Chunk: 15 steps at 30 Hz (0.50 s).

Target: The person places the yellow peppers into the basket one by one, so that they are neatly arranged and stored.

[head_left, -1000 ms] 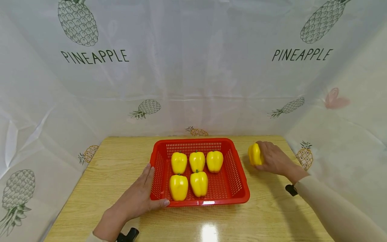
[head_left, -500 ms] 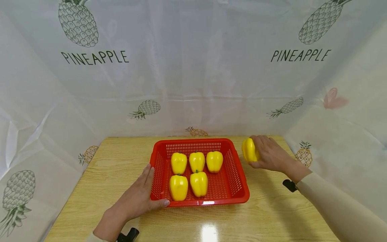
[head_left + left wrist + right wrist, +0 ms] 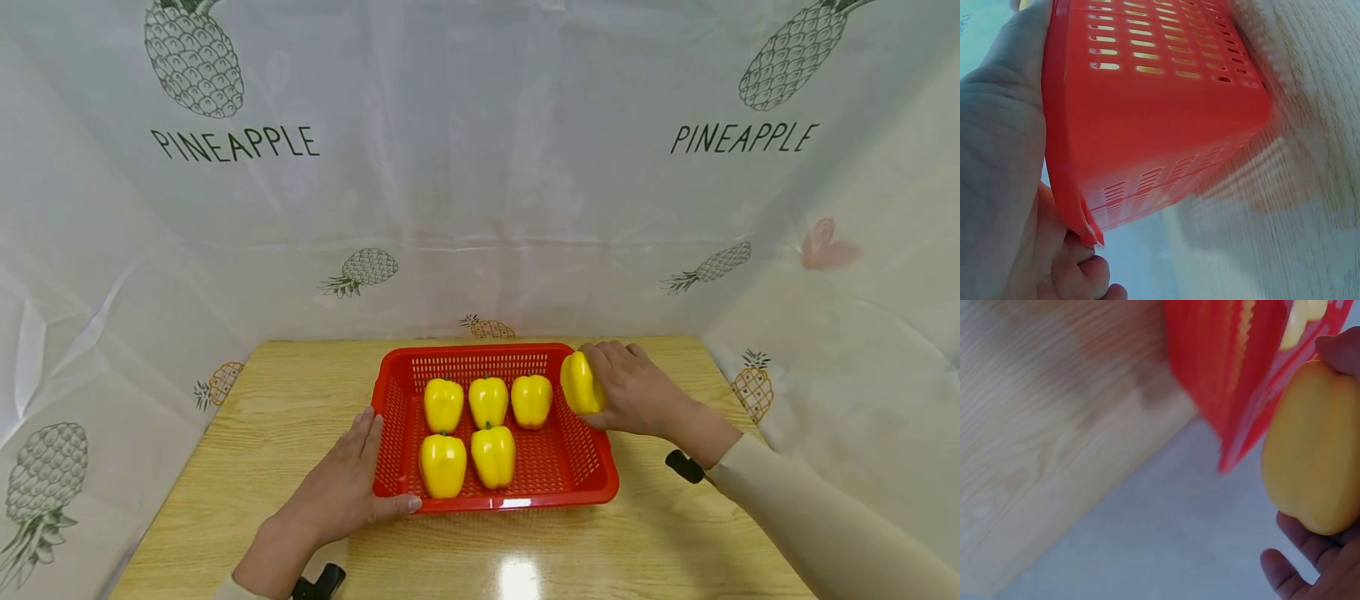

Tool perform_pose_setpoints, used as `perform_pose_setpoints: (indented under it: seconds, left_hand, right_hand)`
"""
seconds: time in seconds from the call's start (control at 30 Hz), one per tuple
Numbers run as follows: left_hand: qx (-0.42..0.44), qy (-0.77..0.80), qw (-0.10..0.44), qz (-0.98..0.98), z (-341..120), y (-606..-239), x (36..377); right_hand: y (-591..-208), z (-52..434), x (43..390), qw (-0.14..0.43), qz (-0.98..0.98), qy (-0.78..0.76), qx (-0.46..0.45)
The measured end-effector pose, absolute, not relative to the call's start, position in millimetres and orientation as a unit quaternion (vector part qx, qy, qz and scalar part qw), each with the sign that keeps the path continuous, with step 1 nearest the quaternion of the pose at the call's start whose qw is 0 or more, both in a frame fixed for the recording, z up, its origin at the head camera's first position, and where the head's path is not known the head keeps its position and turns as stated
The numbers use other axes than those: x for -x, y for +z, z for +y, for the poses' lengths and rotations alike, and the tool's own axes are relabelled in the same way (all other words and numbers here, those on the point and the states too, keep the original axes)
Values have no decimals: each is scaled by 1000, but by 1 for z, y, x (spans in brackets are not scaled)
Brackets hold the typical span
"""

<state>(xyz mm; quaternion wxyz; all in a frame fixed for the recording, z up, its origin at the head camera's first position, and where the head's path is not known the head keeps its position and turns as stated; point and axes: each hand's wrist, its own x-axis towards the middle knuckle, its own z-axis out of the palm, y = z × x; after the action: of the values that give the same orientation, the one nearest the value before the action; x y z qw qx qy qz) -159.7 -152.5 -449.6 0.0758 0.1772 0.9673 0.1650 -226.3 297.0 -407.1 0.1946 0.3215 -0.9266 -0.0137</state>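
Observation:
My right hand (image 3: 637, 387) grips a yellow bell pepper (image 3: 581, 383) over the right rim of a red plastic basket (image 3: 555, 502). In the right wrist view, thumb and fingertips wrap the held pepper (image 3: 1310, 450) at its two ends, beside the basket wall (image 3: 1210, 369). Several more yellow bell peppers stand inside the basket, including a back right one (image 3: 532, 402) and a front left one (image 3: 442, 465). My left hand (image 3: 341, 483) rests on the basket's front left corner, fingers straight along the left side, thumb on the front rim. The left wrist view shows the corner close up (image 3: 1166, 119).
The basket stands on a light wooden table (image 3: 285, 425). A pale curtain (image 3: 480, 192) printed with pineapples hangs behind it and on both sides. Each wrist carries a black camera mount, one at the left wrist (image 3: 321, 582) and one at the right wrist (image 3: 684, 467).
My right hand has lifted the bell pepper off the table right of the basket and carried it left, over the basket's right rim. My left hand and the basket have stayed in place.

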Motion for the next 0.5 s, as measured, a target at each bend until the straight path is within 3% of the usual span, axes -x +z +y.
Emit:
perform_pose_setpoints:
  seconds: [0.2,0.5]
  left_hand:
    - [-174,167,81,967,-152,-449,160]
    - [-171,172,88,966,-152,-447,160]
  right_hand:
    - [-415,269,215,189,-919,-30,-346]
    - [-434,246,199,118,-930,-49,-344]
